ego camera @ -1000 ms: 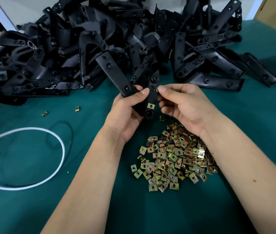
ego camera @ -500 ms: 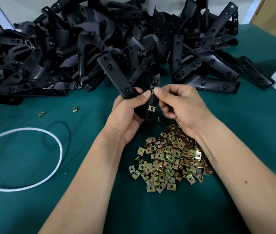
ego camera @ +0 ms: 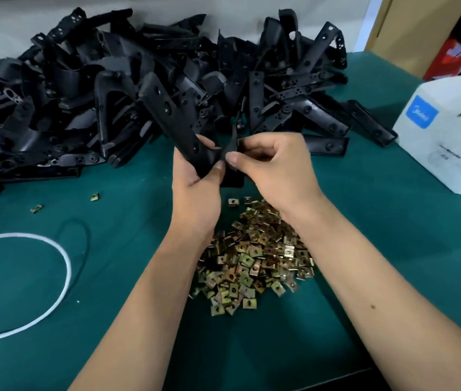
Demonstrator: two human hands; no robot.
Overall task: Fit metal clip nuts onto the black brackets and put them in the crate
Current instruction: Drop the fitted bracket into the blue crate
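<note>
Green mat (ego camera: 393,249); bracket heap (ego camera: 82,108) against white wall (ego camera: 12,21).

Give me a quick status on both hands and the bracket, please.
Left hand grips black bracket. Right hand pinches at its lower end, clip nut barely visible. Nut pile below, nothing blocking.

Bright even light, motion blur, wide-angle distortion.
</note>
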